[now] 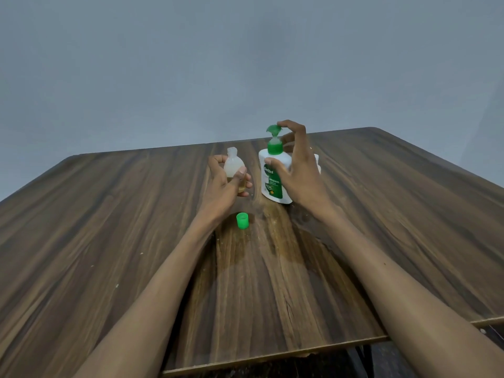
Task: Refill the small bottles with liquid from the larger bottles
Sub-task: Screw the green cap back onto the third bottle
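Wooden table (109, 227), dark grain, with a pale grey wall (245, 64) behind it. A loose green cap (242, 221) stands on the table nearer the person than both bottles, between the forearms. A wet-looking patch (261, 241) darkens the wood around and below the cap. Behind the right hand, part of a second white object (317, 163) shows; mostly hidden, identity cannot be told.

Small bottle (234, 168): translucent, uncapped, upright, a little yellowish liquid at the bottom. Left hand (223, 184) grips it, fingers and thumb curled round its body, just left of the large bottle.

Large bottle (272, 175): white, green label, green pump head (273, 132), standing on the table at centre. Right hand (297, 170) wraps it: thumb across the front, index fingertip resting on top of the pump. Pump spout points left, toward the small bottle's mouth.
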